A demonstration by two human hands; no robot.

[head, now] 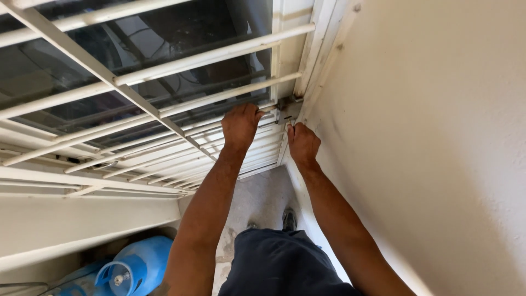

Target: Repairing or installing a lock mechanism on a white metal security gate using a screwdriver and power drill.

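At centre frame the left hand point(240, 125) is closed round a horizontal bar point(208, 97) of the white window grille, while the right hand point(302, 143), fingers pinched, works the bracket point(289, 108) just above it by the wall point(427, 137)

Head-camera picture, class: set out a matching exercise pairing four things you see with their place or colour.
Things:
1. left hand
2. right hand
3. gas cylinder
4. wall

Descriptions:
a. blue, lying low at bottom left
b. cream, along the right side
c. closed round a white grille bar
d. at the grey fitting by the frame edge

Pairs: 1-c, 2-d, 3-a, 4-b
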